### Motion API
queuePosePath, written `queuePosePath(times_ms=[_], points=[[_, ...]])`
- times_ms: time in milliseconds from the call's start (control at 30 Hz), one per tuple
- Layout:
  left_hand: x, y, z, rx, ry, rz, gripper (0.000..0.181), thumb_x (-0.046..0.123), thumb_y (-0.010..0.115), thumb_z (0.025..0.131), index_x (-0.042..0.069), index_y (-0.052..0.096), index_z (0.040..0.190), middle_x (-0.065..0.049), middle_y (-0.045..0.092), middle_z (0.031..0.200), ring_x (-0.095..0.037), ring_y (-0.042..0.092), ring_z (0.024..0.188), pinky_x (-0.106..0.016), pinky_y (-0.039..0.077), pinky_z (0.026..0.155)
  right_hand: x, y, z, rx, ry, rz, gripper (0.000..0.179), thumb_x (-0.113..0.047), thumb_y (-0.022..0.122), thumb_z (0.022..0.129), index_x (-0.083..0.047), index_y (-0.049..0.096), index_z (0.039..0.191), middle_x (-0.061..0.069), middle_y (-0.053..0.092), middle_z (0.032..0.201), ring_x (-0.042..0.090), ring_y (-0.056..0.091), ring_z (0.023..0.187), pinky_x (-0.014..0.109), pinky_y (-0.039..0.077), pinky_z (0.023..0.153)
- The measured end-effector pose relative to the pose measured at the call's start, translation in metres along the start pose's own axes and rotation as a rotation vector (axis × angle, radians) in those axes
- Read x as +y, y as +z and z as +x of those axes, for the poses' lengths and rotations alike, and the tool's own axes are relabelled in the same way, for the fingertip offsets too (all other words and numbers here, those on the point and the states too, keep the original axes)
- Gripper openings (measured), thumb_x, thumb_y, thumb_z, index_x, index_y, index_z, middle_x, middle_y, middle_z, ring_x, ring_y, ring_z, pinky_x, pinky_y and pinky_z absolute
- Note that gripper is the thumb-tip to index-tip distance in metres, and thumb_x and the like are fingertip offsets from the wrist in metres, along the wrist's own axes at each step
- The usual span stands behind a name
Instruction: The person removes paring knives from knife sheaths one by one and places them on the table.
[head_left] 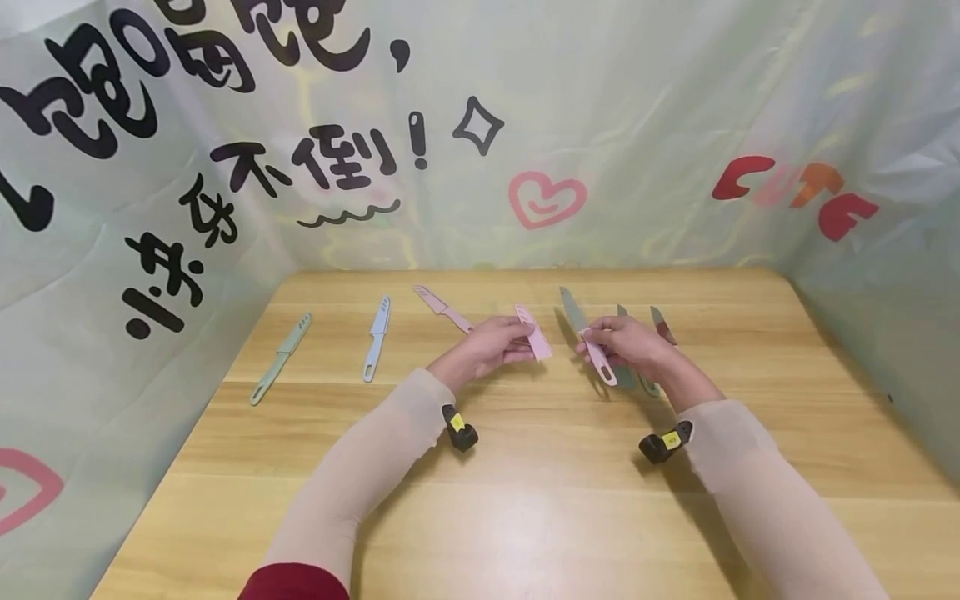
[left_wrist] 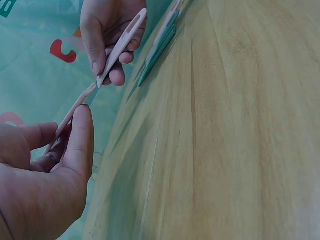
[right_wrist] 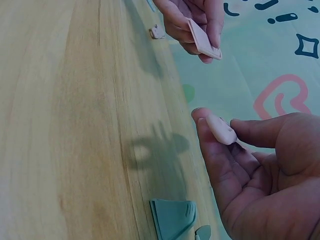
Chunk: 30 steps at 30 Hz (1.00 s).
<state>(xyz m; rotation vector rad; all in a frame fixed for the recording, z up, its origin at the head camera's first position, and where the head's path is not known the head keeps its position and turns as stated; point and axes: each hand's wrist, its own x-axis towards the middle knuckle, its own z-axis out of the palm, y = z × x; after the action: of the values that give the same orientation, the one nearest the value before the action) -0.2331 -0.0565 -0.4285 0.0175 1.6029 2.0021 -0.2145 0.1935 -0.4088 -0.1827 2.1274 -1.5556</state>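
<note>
My left hand [head_left: 491,346] pinches a pink slotted knife sheath [head_left: 537,337] between thumb and fingers, above the table. To its right, my right hand [head_left: 633,340] grips the pink handle of a paring knife [head_left: 602,364]; its bare blade points toward the back of the table. Seen from the left wrist, the sheath [left_wrist: 69,116] and the knife [left_wrist: 121,49] are close together, the sheath's end near the front of the handle. The right wrist view shows the sheath [right_wrist: 201,39] in the far hand and the handle [right_wrist: 221,131] between my right thumb and fingers.
Left on the table [head_left: 495,517] lie a sheathed green knife [head_left: 283,357], a sheathed blue knife [head_left: 377,337] and a pink knife [head_left: 442,307] partly behind my left hand. A green sheath [right_wrist: 172,220] and bare blades [head_left: 660,323] lie under and behind my right hand. Printed curtain [head_left: 637,108] surrounds the table.
</note>
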Motion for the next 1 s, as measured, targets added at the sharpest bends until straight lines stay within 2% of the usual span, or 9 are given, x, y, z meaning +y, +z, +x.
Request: queuePosePath(times_ms=[333,667,1000], points=[[0.001,0.002,0.006,0.015,-0.019,0.037,0.038,0.008,0.052,0.101,-0.011,0.048,0.134,-0.023,0.064,0.109,-0.026,0.066,0.093,-0.033,0.058,0.087,-0.001,0.0,0.001,-0.002,0.012,0.004,0.039,-0.016,0.041,0.106,0.017,0.042,0.128,0.03,0.058,0.119,0.033,0.064,0.099,0.036,0.059,0.081],[0.005,0.008,0.011,0.01,-0.019,0.093,0.036,0.008,0.053,0.101,-0.011,0.05,0.132,-0.021,0.064,0.105,-0.024,0.066,0.089,-0.032,0.059,0.086,-0.002,-0.003,0.005,0.005,0.004,-0.018,0.04,-0.016,0.04,0.107,0.017,0.042,0.129,0.026,0.061,0.115,0.033,0.064,0.1,0.034,0.059,0.08],[0.001,0.017,0.016,0.008,-0.012,0.148,0.034,0.007,0.056,0.099,-0.011,0.053,0.127,-0.02,0.064,0.101,-0.024,0.065,0.086,-0.032,0.06,0.082,-0.001,-0.004,0.002,0.044,0.031,-0.083,0.038,-0.019,0.043,0.106,0.014,0.047,0.125,0.024,0.063,0.114,0.029,0.065,0.098,0.038,0.058,0.085]])
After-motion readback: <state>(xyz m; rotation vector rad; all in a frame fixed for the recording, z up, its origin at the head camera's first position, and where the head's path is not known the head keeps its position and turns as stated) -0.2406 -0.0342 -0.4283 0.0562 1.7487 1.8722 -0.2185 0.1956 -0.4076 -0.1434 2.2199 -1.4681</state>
